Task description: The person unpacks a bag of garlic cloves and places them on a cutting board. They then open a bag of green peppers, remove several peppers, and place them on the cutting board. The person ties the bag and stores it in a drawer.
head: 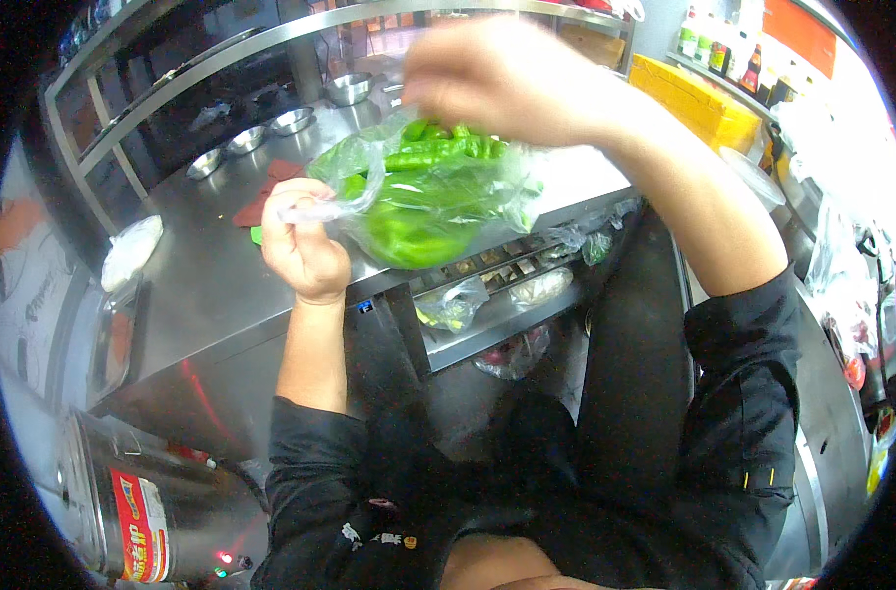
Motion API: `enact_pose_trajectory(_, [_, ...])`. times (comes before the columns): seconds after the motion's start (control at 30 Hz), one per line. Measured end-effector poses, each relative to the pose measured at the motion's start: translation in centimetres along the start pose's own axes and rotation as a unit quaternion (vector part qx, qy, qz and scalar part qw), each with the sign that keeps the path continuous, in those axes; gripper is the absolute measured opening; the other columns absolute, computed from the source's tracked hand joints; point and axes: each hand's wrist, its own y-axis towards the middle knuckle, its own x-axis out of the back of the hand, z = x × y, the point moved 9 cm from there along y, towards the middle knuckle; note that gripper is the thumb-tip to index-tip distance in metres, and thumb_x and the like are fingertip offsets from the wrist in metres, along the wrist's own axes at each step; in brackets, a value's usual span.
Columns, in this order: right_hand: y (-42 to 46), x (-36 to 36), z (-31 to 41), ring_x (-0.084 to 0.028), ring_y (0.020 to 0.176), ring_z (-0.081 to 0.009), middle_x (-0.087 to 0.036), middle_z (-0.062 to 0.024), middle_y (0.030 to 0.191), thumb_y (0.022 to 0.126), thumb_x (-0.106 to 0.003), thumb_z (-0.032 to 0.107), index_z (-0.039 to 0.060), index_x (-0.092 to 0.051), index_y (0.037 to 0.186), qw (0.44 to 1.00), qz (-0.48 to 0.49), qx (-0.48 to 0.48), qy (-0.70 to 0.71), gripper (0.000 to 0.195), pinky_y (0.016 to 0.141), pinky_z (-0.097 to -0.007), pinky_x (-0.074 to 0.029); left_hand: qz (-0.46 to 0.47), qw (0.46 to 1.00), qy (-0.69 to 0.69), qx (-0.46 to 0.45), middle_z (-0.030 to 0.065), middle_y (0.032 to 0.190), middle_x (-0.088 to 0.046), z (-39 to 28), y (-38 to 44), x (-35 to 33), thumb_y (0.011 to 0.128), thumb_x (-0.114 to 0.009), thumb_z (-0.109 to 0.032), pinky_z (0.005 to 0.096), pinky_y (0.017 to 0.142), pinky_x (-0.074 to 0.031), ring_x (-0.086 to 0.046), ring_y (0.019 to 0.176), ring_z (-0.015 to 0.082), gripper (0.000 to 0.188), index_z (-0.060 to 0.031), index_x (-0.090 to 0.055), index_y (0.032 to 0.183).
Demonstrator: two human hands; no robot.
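My left hand grips the twisted handle of a clear plastic bag at the steel counter's front edge. Long green peppers fill the bag, and some show at its upper opening. Raised over that opening is my right hand, blurred, with its fingers bent down; whether it holds anything cannot be told. A dark red cloth lies on the counter just behind my left hand.
Several small steel bowls line the counter's back. A white plastic bag lies at left beside a steel tray. Bagged items sit on an under-counter shelf. A yellow box stands at upper right; a large steel pot stands lower left.
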Motion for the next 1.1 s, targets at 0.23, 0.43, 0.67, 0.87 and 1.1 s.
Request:
enact_pose_trajectory(0.23, [-1.2,-10.8,-7.7,-0.07,0.101,-0.0394,-0.072,-0.0209,0.104,0.095,-0.064,0.017,0.0001,-0.07,0.109,0.943,0.234,-0.121,-0.203,0.022,0.088,-0.0485,-0.056,-0.007,1.0,0.002,0.006,0.0165,0.099,-0.065,-0.1,0.5,-1.5,0.101,-0.049,-0.008,0.0312,0.083,-0.048,-0.059,0.087,0.0189,0.013,-0.0003,-0.055,0.093])
enact_pose_trajectory(0.43, [-0.7,-12.3,-9.6,-0.074,0.095,-0.0378,-0.075,-0.0224,0.098,0.082,-0.066,0.01,0.0004,-0.076,0.099,0.947,0.217,-0.09,-0.22,0.022,0.083,-0.0479,-0.059,-0.002,1.0,0.024,-0.001,0.017,0.102,-0.064,-0.4,0.5,-1.6,0.103,-0.045,-0.006,0.032,0.08,-0.051,-0.061,0.085,0.0188,0.014,0.0007,-0.055,0.096])
enact_pose_trajectory(0.67, [0.0,-9.1,-10.4,-0.068,0.108,-0.04,-0.069,-0.0208,0.114,0.084,-0.083,0.032,-0.0005,-0.06,0.123,0.96,0.099,-0.139,-0.224,0.055,0.091,-0.0474,-0.058,-0.014,0.999,0.021,0.024,0.0156,0.106,-0.064,0.4,0.5,-1.4,0.103,-0.045,-0.005,0.0275,0.074,-0.053,-0.062,0.084,0.0176,0.015,0.0024,-0.058,0.099])
enact_pose_trajectory(0.87, [-0.9,-9.0,-10.0,-0.068,0.112,-0.0371,-0.07,-0.0204,0.115,0.084,-0.083,0.035,-0.0001,-0.064,0.114,0.941,0.183,-0.173,-0.228,0.05,0.089,-0.0465,-0.058,-0.005,0.997,0.067,-0.036,0.0165,0.105,-0.065,-0.6,0.9,-1.4,0.103,-0.045,-0.004,0.0289,0.074,-0.052,-0.062,0.081,0.0175,0.015,0.0016,-0.058,0.097])
enact_pose_trajectory(1.1, [-2.0,-9.9,-2.0,-0.069,0.101,-0.0385,-0.068,-0.0182,0.108,0.084,-0.08,0.025,0.0025,-0.066,0.106,0.984,0.136,-0.016,-0.117,0.035,0.088,-0.0468,-0.056,-0.017,0.998,0.054,-0.011,0.0163,0.102,-0.065,-0.5,0.7,-1.0,0.103,-0.048,-0.006,0.0292,0.072,-0.051,-0.062,0.079,0.0171,0.015,0.0011,-0.058,0.094])
